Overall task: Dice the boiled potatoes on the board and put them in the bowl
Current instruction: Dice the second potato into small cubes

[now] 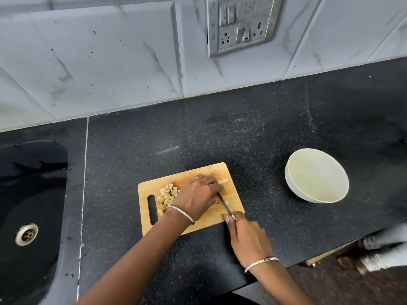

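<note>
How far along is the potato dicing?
Partly done: a pile of dice lies on the board. In hand: the left hand holds a potato piece while the right hand cuts with the knife. Left: the bowl is empty, so everything must go in.

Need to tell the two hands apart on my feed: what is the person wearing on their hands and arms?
Both forearms are bare, with no sleeves in view. The left hand has a silver ring on one finger and a thin silver bangle at the wrist. The right hand shows no ring, only a matching wrist bangle.
</note>
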The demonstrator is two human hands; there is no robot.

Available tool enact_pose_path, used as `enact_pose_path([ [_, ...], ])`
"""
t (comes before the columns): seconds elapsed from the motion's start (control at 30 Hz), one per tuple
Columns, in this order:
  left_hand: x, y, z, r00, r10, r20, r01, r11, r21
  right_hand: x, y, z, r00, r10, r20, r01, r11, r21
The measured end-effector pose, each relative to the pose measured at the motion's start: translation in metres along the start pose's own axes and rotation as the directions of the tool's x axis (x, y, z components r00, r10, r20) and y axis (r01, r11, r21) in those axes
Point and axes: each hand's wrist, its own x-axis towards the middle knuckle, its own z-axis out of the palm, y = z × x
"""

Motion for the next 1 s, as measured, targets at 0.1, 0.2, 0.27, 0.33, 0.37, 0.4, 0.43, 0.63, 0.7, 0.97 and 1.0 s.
enact_pose_path([
  [0.1,-0.001,0.000,0.002,1.000,0.005,-0.004,-0.005,1.000,0.008,-0.001,0.002,0.000,1.000,-0.012,-0.007,0.011,1.000,-0.009],
  [0.2,-0.002,0.000,0.002,1.000,0.008,-0.002,-0.008,1.000,0.009,-0.004,0.004,-0.001,1.000,-0.020,-0.013,0.020,1.000,-0.018],
  [0.27,-0.002,0.000,0.002,1.000,0.009,-0.007,-0.009,1.000,0.007,-0.005,0.005,-0.002,1.000,-0.023,-0.009,0.023,1.000,-0.015],
  [0.33,-0.003,0.000,0.002,1.000,0.009,-0.007,-0.009,1.000,0.009,-0.006,0.005,-0.005,0.999,-0.031,-0.010,0.031,0.999,-0.012],
  [0.37,-0.003,0.000,0.001,1.000,0.009,-0.004,-0.009,1.000,0.010,-0.008,0.006,-0.006,1.000,-0.030,-0.002,0.030,0.999,-0.012],
  [0.4,-0.003,0.000,0.001,1.000,0.008,-0.003,-0.008,1.000,0.010,-0.010,0.006,-0.008,1.000,-0.024,0.010,0.024,1.000,-0.009],
  [0.43,-0.003,0.000,0.001,1.000,0.007,-0.004,-0.007,1.000,0.010,-0.014,0.008,-0.009,1.000,-0.018,0.022,0.018,1.000,-0.005],
  [0.63,-0.004,-0.002,0.003,1.000,-0.005,-0.024,0.005,1.000,-0.015,-0.049,0.023,-0.025,0.995,0.031,0.098,-0.031,1.000,-0.005],
  [0.7,-0.004,-0.002,0.004,0.999,-0.017,-0.034,0.016,0.999,-0.031,-0.059,0.029,-0.032,0.992,0.056,0.114,-0.053,0.998,-0.027],
  [0.97,-0.003,0.005,0.008,0.955,-0.247,-0.167,0.204,0.950,-0.236,-0.063,0.029,-0.051,0.993,0.112,0.039,-0.113,0.993,0.027],
  [1.0,-0.001,0.008,0.008,0.940,-0.293,-0.176,0.246,0.938,-0.245,-0.062,0.028,-0.052,0.994,0.110,0.025,-0.111,0.993,0.044],
])
